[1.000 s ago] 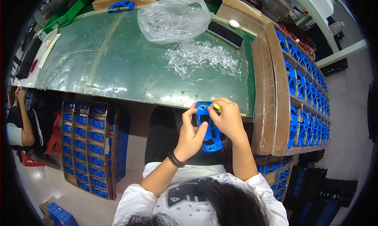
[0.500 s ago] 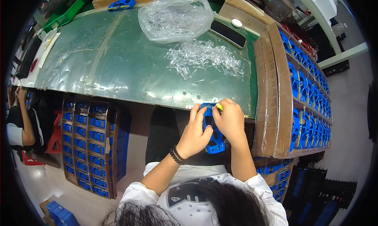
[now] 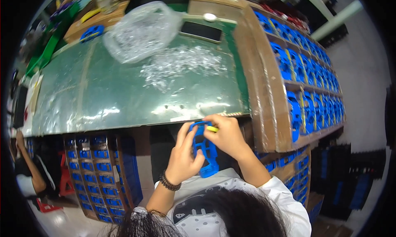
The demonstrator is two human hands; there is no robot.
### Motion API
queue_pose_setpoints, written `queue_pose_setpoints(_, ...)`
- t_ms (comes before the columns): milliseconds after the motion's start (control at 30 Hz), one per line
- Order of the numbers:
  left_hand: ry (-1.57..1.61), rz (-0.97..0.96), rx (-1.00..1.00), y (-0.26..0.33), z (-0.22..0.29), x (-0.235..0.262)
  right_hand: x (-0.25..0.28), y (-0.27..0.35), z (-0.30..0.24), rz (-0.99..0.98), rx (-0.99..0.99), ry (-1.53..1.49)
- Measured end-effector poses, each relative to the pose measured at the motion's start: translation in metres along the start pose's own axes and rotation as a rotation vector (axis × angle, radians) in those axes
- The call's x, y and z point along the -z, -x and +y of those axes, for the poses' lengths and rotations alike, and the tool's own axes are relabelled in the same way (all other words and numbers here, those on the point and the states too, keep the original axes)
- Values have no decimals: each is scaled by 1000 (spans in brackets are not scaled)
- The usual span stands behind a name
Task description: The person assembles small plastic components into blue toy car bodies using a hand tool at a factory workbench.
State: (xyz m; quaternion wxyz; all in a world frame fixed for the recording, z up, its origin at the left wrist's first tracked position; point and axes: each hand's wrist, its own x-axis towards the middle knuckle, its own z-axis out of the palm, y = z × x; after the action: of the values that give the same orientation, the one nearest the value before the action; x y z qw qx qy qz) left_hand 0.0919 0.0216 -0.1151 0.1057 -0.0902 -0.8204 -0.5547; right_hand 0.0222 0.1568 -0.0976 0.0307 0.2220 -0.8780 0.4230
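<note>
A blue toy car body (image 3: 209,170), with openings through its shell, is held over my lap just off the near table edge. My left hand (image 3: 184,160) is closed round its left side, the thumb across the middle. At the far end, the fingers of my right hand (image 3: 230,137) are closed against the body. A small yellow-green piece (image 3: 212,129) shows at my right fingertips; whether it is a tool or a fingertip cover I cannot tell. Beyond the hands, a loose pile of small clear plastic parts (image 3: 179,68) lies on the green table (image 3: 119,92).
Behind the pile rest a clear plastic bag (image 3: 142,33) of similar parts, a phone (image 3: 201,31) and a white round object (image 3: 209,17). Another blue car body (image 3: 91,33) lies far left. Cardboard trays (image 3: 269,96) of blue bodies stand right; more trays (image 3: 123,175) stand lower left, near another person's arm (image 3: 31,167).
The view has shifted, so the table and trays sit differently in it. Both hands still hold the car body, which now appears tilted more on its side.
</note>
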Motion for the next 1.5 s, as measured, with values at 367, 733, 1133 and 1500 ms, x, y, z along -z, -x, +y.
queue_pose_setpoints(367,-214,-300,-382,23,9,-2,18,83,-4,222,-9,-382)
queue_pose_setpoints(733,-113,-890,-817,1,40,-92,146,200,26,-109,-616,-208)
queue_pose_setpoints(1133,-153,-1052,-1055,108,0,-255,148,321,169,548,-1028,338)
queue_pose_setpoints(1500,653,-675,-165,32,41,-155,179,246,54,882,-349,223)
